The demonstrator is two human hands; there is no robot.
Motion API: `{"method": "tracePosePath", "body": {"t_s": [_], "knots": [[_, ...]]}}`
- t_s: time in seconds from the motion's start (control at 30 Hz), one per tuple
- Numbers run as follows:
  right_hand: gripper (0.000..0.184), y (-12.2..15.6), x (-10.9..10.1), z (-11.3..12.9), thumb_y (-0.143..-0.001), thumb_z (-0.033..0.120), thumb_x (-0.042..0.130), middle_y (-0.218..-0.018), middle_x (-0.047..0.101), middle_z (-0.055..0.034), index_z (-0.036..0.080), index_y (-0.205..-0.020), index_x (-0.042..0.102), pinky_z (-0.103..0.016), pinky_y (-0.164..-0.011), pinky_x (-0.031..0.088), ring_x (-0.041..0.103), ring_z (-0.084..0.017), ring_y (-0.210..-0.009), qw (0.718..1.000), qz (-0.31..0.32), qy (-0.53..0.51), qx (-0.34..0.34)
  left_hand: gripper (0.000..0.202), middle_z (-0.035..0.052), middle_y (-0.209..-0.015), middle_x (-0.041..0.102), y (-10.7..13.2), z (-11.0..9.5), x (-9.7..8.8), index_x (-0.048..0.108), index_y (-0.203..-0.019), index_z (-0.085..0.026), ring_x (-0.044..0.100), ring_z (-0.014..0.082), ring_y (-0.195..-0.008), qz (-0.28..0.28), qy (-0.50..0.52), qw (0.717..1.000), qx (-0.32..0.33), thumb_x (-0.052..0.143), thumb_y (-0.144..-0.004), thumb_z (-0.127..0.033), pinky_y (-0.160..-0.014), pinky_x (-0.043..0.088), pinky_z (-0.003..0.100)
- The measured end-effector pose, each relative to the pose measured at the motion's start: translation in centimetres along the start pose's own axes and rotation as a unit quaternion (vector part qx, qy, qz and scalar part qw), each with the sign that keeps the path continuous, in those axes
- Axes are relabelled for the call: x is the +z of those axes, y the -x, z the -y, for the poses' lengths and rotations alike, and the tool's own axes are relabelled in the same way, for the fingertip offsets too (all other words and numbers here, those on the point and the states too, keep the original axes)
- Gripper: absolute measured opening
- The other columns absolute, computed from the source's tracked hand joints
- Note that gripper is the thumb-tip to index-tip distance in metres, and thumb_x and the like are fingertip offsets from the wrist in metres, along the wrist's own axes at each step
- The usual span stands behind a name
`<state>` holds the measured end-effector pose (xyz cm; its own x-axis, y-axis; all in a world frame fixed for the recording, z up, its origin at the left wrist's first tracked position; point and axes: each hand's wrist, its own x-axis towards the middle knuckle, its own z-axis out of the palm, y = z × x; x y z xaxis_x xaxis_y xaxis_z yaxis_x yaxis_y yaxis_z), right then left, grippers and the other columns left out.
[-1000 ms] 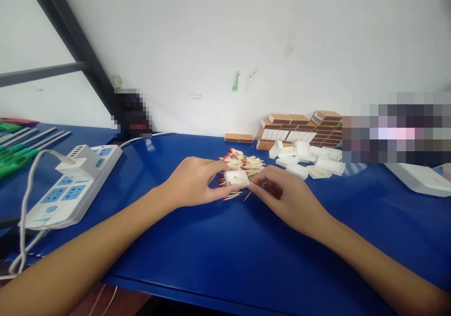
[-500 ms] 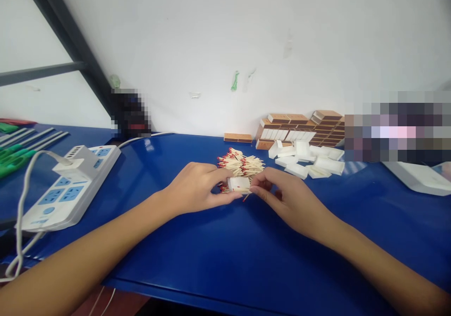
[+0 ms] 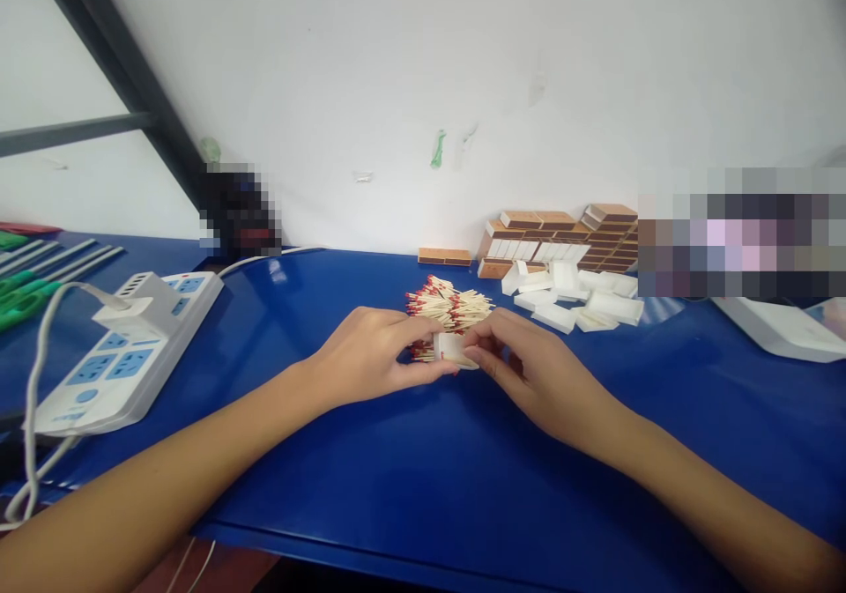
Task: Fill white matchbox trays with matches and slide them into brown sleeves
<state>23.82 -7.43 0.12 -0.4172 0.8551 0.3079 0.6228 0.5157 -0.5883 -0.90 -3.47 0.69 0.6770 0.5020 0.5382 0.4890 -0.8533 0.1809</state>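
Note:
Between its thumb and fingers my left hand [image 3: 380,352] holds a small white matchbox tray [image 3: 453,348], tilted slightly, with a bit of red match head showing in it. My right hand [image 3: 522,359] is pinched closed at the tray's right end. Its fingertips touch or overlap the tray's edge, and whatever lies between them is hidden. Right behind both hands lies a heap of red-tipped matches [image 3: 456,304]. Some of these stick out beside my left fingers.
Several loose white trays [image 3: 555,318] lie behind my right hand. Stacked brown matchboxes [image 3: 561,245] stand against the wall, with a flat pair of matchboxes [image 3: 444,256] left of them. A white power strip [image 3: 132,364] and green-handled tools [image 3: 30,298] are at the left.
My right fingers have moved slightly left over the tray's end. The tray has shifted a little right and tilted. A match that poked out below the right fingertips no longer shows clearly.

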Motion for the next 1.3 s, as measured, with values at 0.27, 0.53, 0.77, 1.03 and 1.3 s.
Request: {"method": "tracePosePath", "body": {"t_s": [0.27,0.53,0.77,1.03,1.3], "knots": [[0.007,-0.1,-0.5,-0.9,-0.102,0.022,0.058,-0.101,0.061,-0.0038,0.022,-0.106,0.064,-0.029,-0.073,0.048,0.060,-0.016,-0.082,0.993,0.071,0.085,-0.029,0.028,-0.0023,-0.088,0.079,-0.4,1.6,-1.2,0.073,-0.107,-0.021,0.073,0.0126,-0.072,-0.056,-0.028,0.995,-0.081,0.069,-0.093,-0.045,-0.060,0.051,0.022],[0.011,-0.3,0.7,-0.4,-0.103,0.018,0.052,-0.099,0.062,-0.0059,0.020,-0.095,0.059,-0.031,-0.072,0.051,0.062,-0.018,-0.083,0.983,0.107,0.139,-0.051,0.028,-0.0025,-0.084,0.078,-0.5,1.9,-1.1,0.072,-0.104,-0.021,0.072,0.0124,-0.069,-0.063,-0.050,0.993,-0.090,0.068,-0.092,-0.047,-0.059,0.050,0.023],[0.008,-1.0,3.2,0.8,-0.102,0.024,0.056,-0.106,0.065,-0.0097,0.017,-0.103,0.061,-0.036,-0.071,0.054,0.065,-0.021,-0.083,0.977,0.057,0.182,-0.093,0.026,-0.0029,-0.082,0.077,-0.4,1.7,-1.4,0.071,-0.105,-0.020,0.069,0.0115,-0.065,-0.075,-0.073,0.992,-0.066,0.070,-0.090,-0.042,-0.058,0.049,0.023],[0.010,-1.4,3.1,0.9,-0.102,0.028,0.058,-0.105,0.065,-0.0081,0.019,-0.102,0.062,-0.035,-0.075,0.053,0.064,-0.019,-0.085,0.990,0.074,0.110,-0.040,0.027,-0.0015,-0.078,0.076,-0.5,1.4,-1.6,0.072,-0.102,-0.021,0.067,0.0119,-0.062,-0.074,-0.085,0.991,-0.066,0.066,-0.092,-0.045,-0.058,0.047,0.023],[0.005,-1.1,1.8,1.6,-0.102,0.023,0.057,-0.106,0.064,-0.0074,0.019,-0.099,0.058,-0.032,-0.073,0.050,0.062,-0.018,-0.085,0.988,0.136,0.077,0.002,0.033,0.0002,-0.077,0.076,-0.4,1.2,-1.2,0.073,-0.103,-0.020,0.068,0.0135,-0.062,-0.074,-0.097,0.991,-0.049,0.064,-0.094,-0.050,-0.058,0.048,0.025]]}}
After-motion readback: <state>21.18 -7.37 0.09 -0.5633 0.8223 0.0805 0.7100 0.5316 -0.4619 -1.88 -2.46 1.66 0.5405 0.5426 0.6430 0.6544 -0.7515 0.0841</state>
